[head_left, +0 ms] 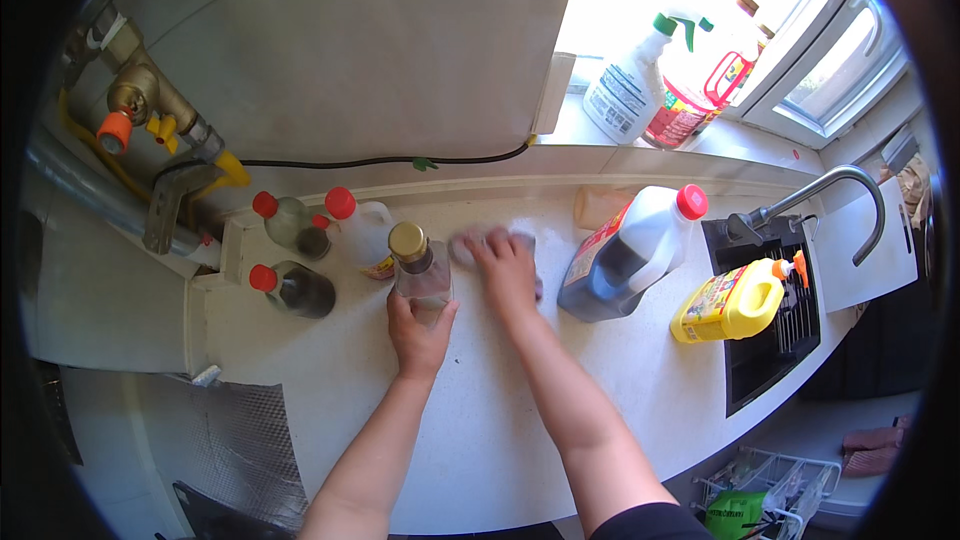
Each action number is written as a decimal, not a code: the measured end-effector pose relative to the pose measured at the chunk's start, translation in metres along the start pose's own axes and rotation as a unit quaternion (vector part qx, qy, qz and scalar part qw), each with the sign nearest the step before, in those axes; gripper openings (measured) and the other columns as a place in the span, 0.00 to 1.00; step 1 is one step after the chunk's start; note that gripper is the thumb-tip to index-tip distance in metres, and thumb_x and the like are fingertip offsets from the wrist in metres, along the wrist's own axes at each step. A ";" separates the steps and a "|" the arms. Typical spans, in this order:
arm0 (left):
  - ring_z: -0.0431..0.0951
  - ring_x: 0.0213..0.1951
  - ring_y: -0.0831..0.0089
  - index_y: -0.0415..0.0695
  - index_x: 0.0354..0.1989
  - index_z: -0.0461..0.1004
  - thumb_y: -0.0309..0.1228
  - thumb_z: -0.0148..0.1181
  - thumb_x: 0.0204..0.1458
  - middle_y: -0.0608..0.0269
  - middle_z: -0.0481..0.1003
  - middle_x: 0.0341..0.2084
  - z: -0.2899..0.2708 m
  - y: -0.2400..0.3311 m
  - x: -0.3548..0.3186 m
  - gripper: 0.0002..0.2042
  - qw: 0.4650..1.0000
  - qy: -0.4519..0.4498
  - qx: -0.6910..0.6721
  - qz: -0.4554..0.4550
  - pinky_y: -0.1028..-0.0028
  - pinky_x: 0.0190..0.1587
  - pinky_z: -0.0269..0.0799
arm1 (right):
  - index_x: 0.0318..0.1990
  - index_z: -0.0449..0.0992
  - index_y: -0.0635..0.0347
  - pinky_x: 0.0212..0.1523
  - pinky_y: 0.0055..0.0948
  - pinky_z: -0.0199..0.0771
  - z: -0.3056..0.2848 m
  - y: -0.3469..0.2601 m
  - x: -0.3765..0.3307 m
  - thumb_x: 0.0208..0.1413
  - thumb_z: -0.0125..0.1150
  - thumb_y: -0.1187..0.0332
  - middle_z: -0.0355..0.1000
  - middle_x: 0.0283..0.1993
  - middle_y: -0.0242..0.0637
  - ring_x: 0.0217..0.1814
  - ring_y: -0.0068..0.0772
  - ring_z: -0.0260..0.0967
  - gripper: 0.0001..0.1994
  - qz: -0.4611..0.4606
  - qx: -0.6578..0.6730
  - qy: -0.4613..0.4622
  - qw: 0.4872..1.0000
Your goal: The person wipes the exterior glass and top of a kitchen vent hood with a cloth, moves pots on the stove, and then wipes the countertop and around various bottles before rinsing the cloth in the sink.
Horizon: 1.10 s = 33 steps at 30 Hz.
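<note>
My left hand [418, 338] is wrapped round the lower part of a clear glass bottle [424, 283] with a gold cap, upright over the white countertop [480, 420]. To its right, my right hand [505, 270] presses a greyish cleaning cloth [527, 246] against the counter; its fingers are slightly blurred. Left of the glass bottle stand a white plastic bottle with a red cap [362, 236], a clear bottle [292, 223] and a dark bottle [303, 290], both red-capped. A large jug of dark liquid [618, 265] stands to the right of my right hand.
A yellow bottle [728, 305] stands beside the black sink [745, 375] with its curved faucet [865, 240]. Spray and other bottles [628, 90] line the windowsill. Brass valves and a pipe [135, 90] stick out at the far left. Along the back wall runs a black cable [370, 161].
</note>
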State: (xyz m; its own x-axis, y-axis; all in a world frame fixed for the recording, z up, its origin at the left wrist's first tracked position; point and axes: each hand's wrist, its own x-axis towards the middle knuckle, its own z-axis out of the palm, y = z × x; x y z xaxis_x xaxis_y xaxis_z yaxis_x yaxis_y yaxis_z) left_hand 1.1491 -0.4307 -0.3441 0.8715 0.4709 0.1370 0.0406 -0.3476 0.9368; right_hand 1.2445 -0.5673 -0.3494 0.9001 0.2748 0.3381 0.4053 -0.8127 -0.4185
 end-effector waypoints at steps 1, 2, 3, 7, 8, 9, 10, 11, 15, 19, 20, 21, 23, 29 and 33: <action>0.70 0.51 0.55 0.37 0.59 0.60 0.33 0.77 0.34 0.49 0.67 0.51 0.001 -0.001 0.001 0.41 1.000 0.010 -0.015 0.012 0.63 0.53 0.68 | 0.49 0.76 0.43 0.56 0.46 0.63 -0.012 -0.004 -0.022 0.49 0.50 0.73 0.68 0.54 0.39 0.57 0.49 0.63 0.20 0.013 0.030 -0.039 0.999; 0.71 0.50 0.56 0.37 0.58 0.61 0.32 0.77 0.35 0.50 0.68 0.50 0.003 -0.002 0.001 0.40 0.999 0.022 -0.032 0.024 0.64 0.51 0.69 | 0.48 0.77 0.43 0.55 0.45 0.63 -0.019 -0.007 -0.049 0.48 0.50 0.74 0.68 0.53 0.39 0.57 0.48 0.63 0.20 -0.007 0.013 -0.008 1.000; 0.72 0.50 0.56 0.37 0.58 0.62 0.32 0.77 0.35 0.50 0.69 0.49 0.005 0.000 0.002 0.39 0.999 0.017 -0.023 0.028 0.64 0.51 0.69 | 0.46 0.78 0.43 0.55 0.45 0.64 -0.026 -0.010 -0.080 0.47 0.50 0.75 0.69 0.53 0.38 0.56 0.48 0.64 0.19 -0.024 -0.005 0.022 0.999; 0.71 0.50 0.57 0.39 0.57 0.62 0.31 0.76 0.34 0.52 0.69 0.48 0.020 0.006 0.004 0.39 0.999 0.015 0.012 0.035 0.64 0.52 0.68 | 0.45 0.79 0.45 0.60 0.50 0.56 -0.077 -0.035 -0.147 0.39 0.59 0.71 0.70 0.50 0.37 0.58 0.48 0.62 0.20 0.014 0.014 -0.085 0.996; 0.70 0.50 0.57 0.40 0.58 0.62 0.31 0.76 0.34 0.53 0.69 0.48 0.026 0.014 0.004 0.39 0.999 0.018 0.010 0.040 0.64 0.52 0.68 | 0.44 0.79 0.46 0.61 0.51 0.54 -0.090 -0.039 -0.149 0.37 0.60 0.71 0.70 0.50 0.37 0.59 0.48 0.61 0.21 0.030 0.014 -0.118 0.992; 0.70 0.51 0.57 0.40 0.58 0.62 0.31 0.76 0.34 0.53 0.69 0.48 0.032 0.021 0.006 0.39 0.999 0.022 0.009 0.045 0.64 0.53 0.67 | 0.44 0.79 0.47 0.62 0.52 0.51 -0.090 -0.035 -0.147 0.36 0.60 0.70 0.70 0.50 0.38 0.59 0.48 0.61 0.21 0.049 0.066 -0.081 0.993; 0.69 0.51 0.57 0.41 0.57 0.63 0.30 0.76 0.33 0.54 0.68 0.47 0.038 0.023 0.009 0.39 0.998 0.024 -0.002 0.051 0.64 0.53 0.66 | 0.44 0.79 0.48 0.63 0.53 0.49 -0.087 -0.029 -0.143 0.35 0.60 0.69 0.70 0.50 0.38 0.59 0.48 0.61 0.21 0.067 0.118 -0.046 0.990; 0.69 0.50 0.57 0.42 0.57 0.63 0.30 0.76 0.33 0.54 0.68 0.47 0.044 0.027 0.012 0.39 0.997 0.030 0.008 0.067 0.64 0.53 0.67 | 0.44 0.79 0.49 0.64 0.54 0.46 -0.087 -0.026 -0.136 0.35 0.61 0.69 0.70 0.50 0.38 0.60 0.47 0.60 0.22 0.083 0.169 -0.011 0.982; 0.69 0.49 0.55 0.43 0.56 0.63 0.31 0.75 0.34 0.53 0.69 0.47 0.070 0.031 0.029 0.37 0.994 0.049 0.017 0.098 0.62 0.52 0.67 | 0.56 0.69 0.61 0.64 0.43 0.57 -0.079 -0.038 -0.063 0.51 0.59 0.69 0.67 0.58 0.48 0.63 0.50 0.61 0.23 0.123 0.274 0.064 0.952; 0.67 0.52 0.52 0.42 0.57 0.61 0.32 0.73 0.36 0.49 0.66 0.51 0.074 0.028 0.040 0.37 0.995 0.029 0.024 0.095 0.60 0.54 0.65 | 0.57 0.66 0.66 0.59 0.38 0.63 -0.047 -0.043 -0.032 0.54 0.59 0.69 0.67 0.56 0.52 0.59 0.48 0.64 0.23 0.186 0.310 0.092 0.928; 0.65 0.53 0.52 0.42 0.57 0.61 0.31 0.73 0.36 0.49 0.65 0.51 0.070 0.028 0.040 0.37 0.992 0.038 0.045 0.111 0.60 0.55 0.64 | 0.55 0.66 0.66 0.57 0.38 0.64 -0.049 -0.049 -0.031 0.54 0.59 0.69 0.67 0.54 0.52 0.57 0.48 0.64 0.22 0.212 0.305 0.095 0.924; 0.64 0.54 0.51 0.41 0.57 0.61 0.31 0.73 0.36 0.48 0.65 0.52 0.066 0.026 0.039 0.36 0.989 0.046 0.065 0.127 0.59 0.55 0.64 | 0.54 0.67 0.66 0.55 0.38 0.65 -0.048 -0.055 -0.030 0.53 0.60 0.69 0.68 0.52 0.51 0.56 0.47 0.65 0.21 0.238 0.299 0.099 0.919; 0.63 0.56 0.52 0.39 0.58 0.58 0.30 0.72 0.37 0.48 0.63 0.51 0.047 0.004 0.023 0.38 0.989 0.089 0.060 0.097 0.61 0.57 0.61 | 0.55 0.64 0.66 0.50 0.37 0.67 -0.035 -0.062 -0.043 0.51 0.62 0.70 0.64 0.51 0.48 0.50 0.43 0.65 0.24 0.242 0.286 0.123 0.919; 0.64 0.56 0.57 0.34 0.59 0.55 0.28 0.72 0.36 0.49 0.63 0.51 -0.008 -0.005 0.050 0.40 0.962 0.273 -0.003 0.013 0.64 0.57 0.62 | 0.50 0.63 0.66 0.42 0.31 0.68 -0.003 -0.062 -0.045 0.49 0.62 0.72 0.61 0.51 0.45 0.40 0.33 0.66 0.21 0.361 0.341 0.164 0.852; 0.66 0.55 0.57 0.34 0.59 0.56 0.29 0.73 0.33 0.48 0.63 0.52 -0.006 -0.016 0.074 0.41 0.979 0.171 -0.106 0.017 0.64 0.57 0.62 | 0.47 0.64 0.66 0.40 0.29 0.70 0.001 -0.082 -0.036 0.49 0.60 0.74 0.64 0.45 0.43 0.36 0.31 0.67 0.18 0.353 0.383 0.107 0.847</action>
State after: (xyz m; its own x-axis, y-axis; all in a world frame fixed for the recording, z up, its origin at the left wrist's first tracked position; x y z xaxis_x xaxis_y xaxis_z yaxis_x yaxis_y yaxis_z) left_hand 1.2105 -0.3857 -0.3471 0.6549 0.7181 0.2354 -0.1194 -0.2093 0.9705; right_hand 1.1791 -0.5106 -0.3282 0.9451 -0.3065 -0.1132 -0.1629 -0.1417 -0.9764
